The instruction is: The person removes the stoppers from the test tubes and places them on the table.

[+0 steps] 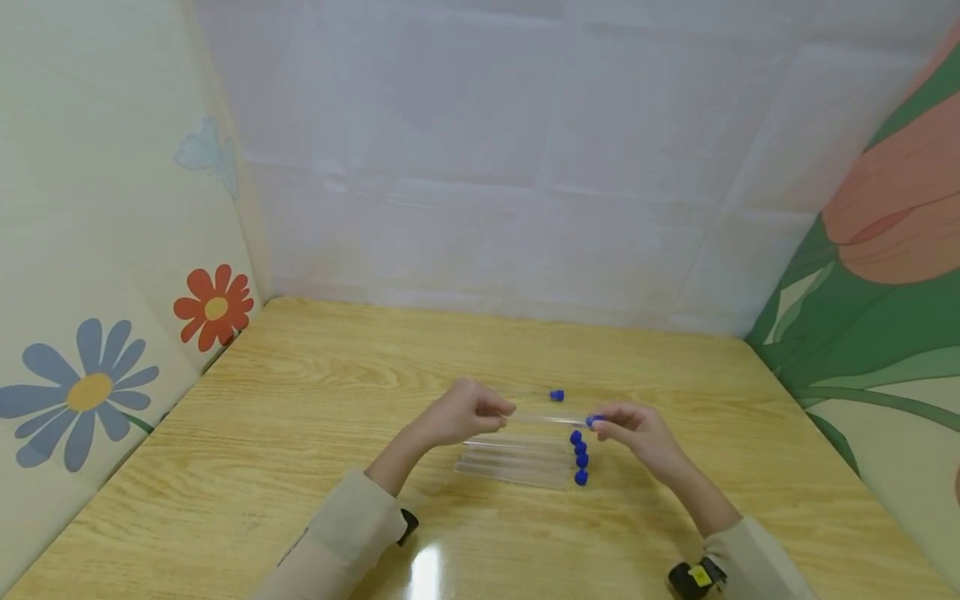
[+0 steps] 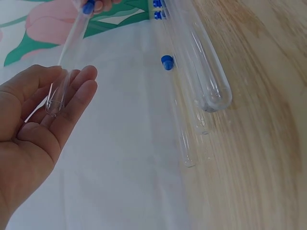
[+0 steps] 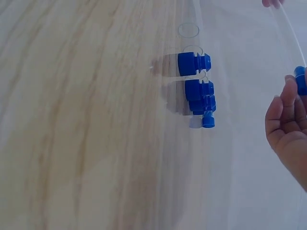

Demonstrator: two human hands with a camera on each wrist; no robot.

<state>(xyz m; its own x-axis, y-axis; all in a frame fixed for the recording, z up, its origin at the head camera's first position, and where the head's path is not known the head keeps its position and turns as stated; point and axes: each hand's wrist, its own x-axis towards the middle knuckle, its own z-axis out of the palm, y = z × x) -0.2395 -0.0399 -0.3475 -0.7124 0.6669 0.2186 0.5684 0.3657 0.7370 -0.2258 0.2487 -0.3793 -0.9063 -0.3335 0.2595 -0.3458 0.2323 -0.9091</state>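
Clear, a slim round-bottomed test tube (image 1: 553,420) is held up over the wood-grain table (image 1: 247,442), lying nearly level between the person's two hands. The left hand (image 1: 474,412) holds its closed, rounded end, thumb on one side and fingers curled on the other. The right hand (image 1: 633,429) pinches a blue stopper (image 1: 593,421) at the tube's opposite end (whether the plug is fully seated, I cannot tell).

Below and nearer the person, several clear test tubes (image 1: 517,467) lie side by side on the table, their rounded ends towards the left. By their right-hand ends, four blue stoppers (image 1: 582,460) form a short line, close together, with the nearest one slightly apart from the others; the right wrist view shows their narrow ends turned towards the tubes' side. Farther back, beyond the held tube, lies another blue stopper (image 1: 557,396), at the end of one more faint, slim tube (image 2: 182,129).

Both arms wear pale beige sleeves (image 1: 348,517). Behind the table hangs a creased white sheet (image 1: 480,167), flanked by a panel with blue and red flowers (image 1: 90,392) and another with a pink tulip (image 1: 900,192).
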